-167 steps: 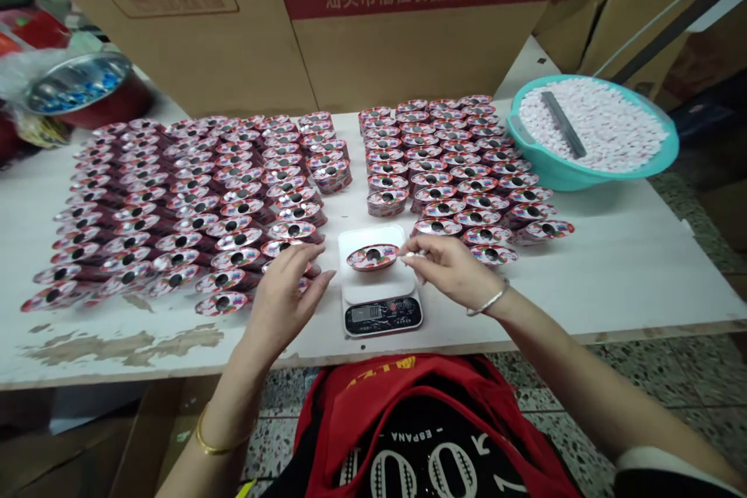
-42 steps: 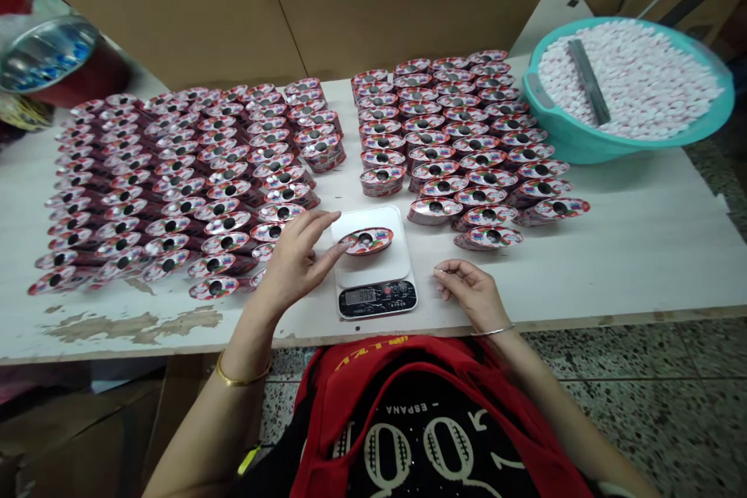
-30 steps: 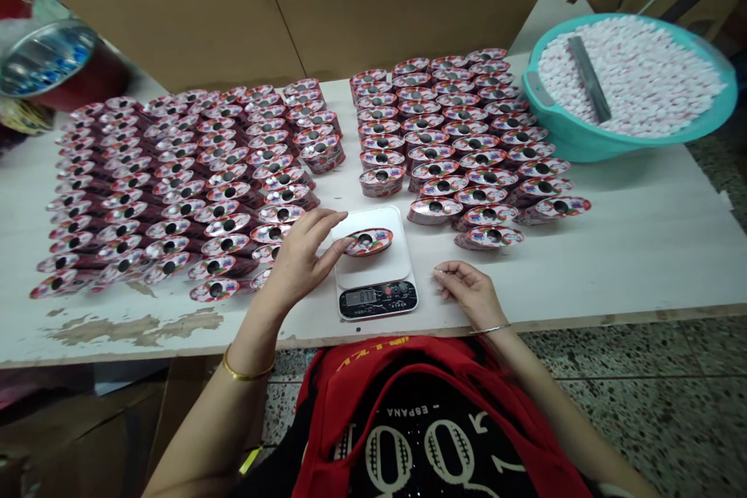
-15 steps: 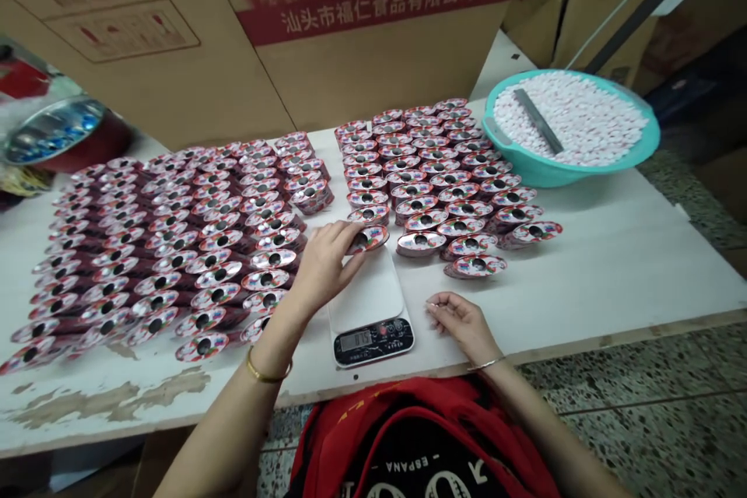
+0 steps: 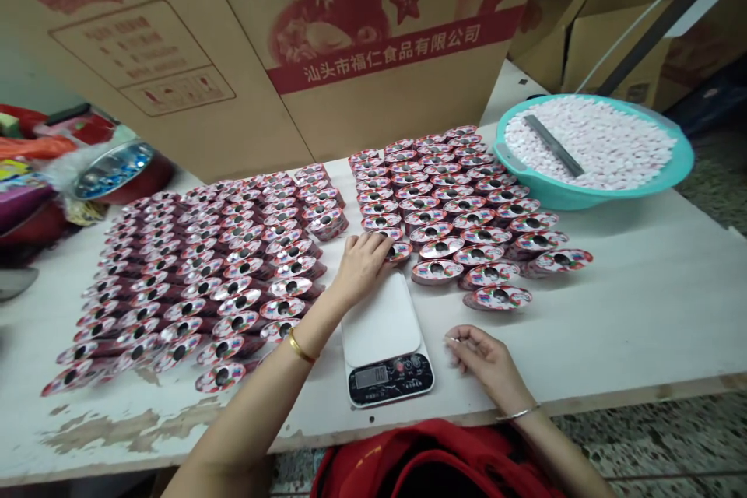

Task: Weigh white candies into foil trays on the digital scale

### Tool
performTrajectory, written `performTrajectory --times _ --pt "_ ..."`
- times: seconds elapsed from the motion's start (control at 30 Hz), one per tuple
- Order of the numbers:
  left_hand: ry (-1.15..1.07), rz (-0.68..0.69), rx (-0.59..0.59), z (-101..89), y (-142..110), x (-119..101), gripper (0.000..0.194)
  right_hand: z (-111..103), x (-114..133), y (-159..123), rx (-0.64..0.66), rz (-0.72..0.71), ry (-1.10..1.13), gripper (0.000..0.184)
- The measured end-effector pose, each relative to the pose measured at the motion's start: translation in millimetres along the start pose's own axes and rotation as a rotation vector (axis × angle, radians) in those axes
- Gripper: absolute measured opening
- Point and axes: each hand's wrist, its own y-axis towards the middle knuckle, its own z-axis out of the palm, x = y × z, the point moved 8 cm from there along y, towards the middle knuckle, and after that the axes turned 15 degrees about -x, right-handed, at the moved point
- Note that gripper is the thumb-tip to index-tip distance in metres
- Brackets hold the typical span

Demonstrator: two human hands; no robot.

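Note:
My left hand (image 5: 362,268) has its fingers closed round a small upright pack (image 5: 399,252) with an oval, red-and-white printed top and a dark round centre. This pack stands at the near end of a row, just beyond the white kitchen scale (image 5: 382,327). The scale's platform carries nothing, and its display seems to read 0.0. Right of the scale, my right hand (image 5: 483,362) hovers low over the table with thumb and fingers pinched. A tiny whitish bit shows at the fingertips, too small to name. Similar packs (image 5: 499,298) stand in tight rows on both sides.
A turquoise basin (image 5: 589,198) of small white pieces stands at the back right, a dark flat bar (image 5: 553,145) lying on top. Large cardboard boxes (image 5: 373,117) wall off the back. A metal bowl (image 5: 137,179) of blue-wrapped items sits at the far left. The white table's front edge is worn.
My left hand has moved the pack slightly away from the scale into the row's near end. The scale's reading has dropped to about zero. My right hand stays pinched; the view has shifted.

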Motion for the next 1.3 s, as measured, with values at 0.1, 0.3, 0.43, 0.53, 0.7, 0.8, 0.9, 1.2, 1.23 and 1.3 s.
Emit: performTrajectory --times 0.1,0.3,0.43,0.53,0.7,0.8,0.9,1.2,1.23,1.3 --pt "0.006 -0.017 0.011 3.3 -2.8 4.7 0.036 1.9 1.9 -2.5 0.014 0.002 -0.016 0.054" --pt "0.086 -0.218 -0.124 -15.2 -1.8 57.8 0.029 15.4 3.1 3.1 0.096 -0.038 -0.147 0.049" --pt "0.341 -0.328 -0.056 -19.7 1.3 111.8 0.022 39.6 20.7 5.7 0.262 -0.205 -0.266 0.042" --pt "0.376 -0.298 -0.037 -18.3 6.8 129.4 0.022 59.0 32.6 -2.5 0.413 -0.298 -0.314 0.035" --pt "0.362 -0.291 -0.057 -13.6 10.1 132.5 0.02 74.0 35.3 -11.1 0.417 -0.353 -0.315 0.035" --pt "0.339 -0.29 -0.044 -13.0 10.3 129.3 0.017 82.9 29.5 -13.6 0.416 -0.346 -0.278 0.035" --pt "0.315 -0.296 -0.03 -26.6 8.9 121.9 0.014 89.1 25.4 -13.3 0.41 -0.305 -0.23 0.034" --pt "0.034 -0.158 0.136 -90.1 -44.6 21.9 0.015 79.8 22.0 -9.1 0.312 -0.151 -0.171 0.043" --pt "0.004 -0.165 0.155 -88.4 -54.5 11.9 0.014 75.4 21.1 -8.5 0.279 -0.135 -0.158 0.045" --pt "-0.039 -0.192 0.165 -81.4 -71.2 -1.4 0.013 67.0 20.1 -8.6 0.236 -0.114 -0.141 0.044"
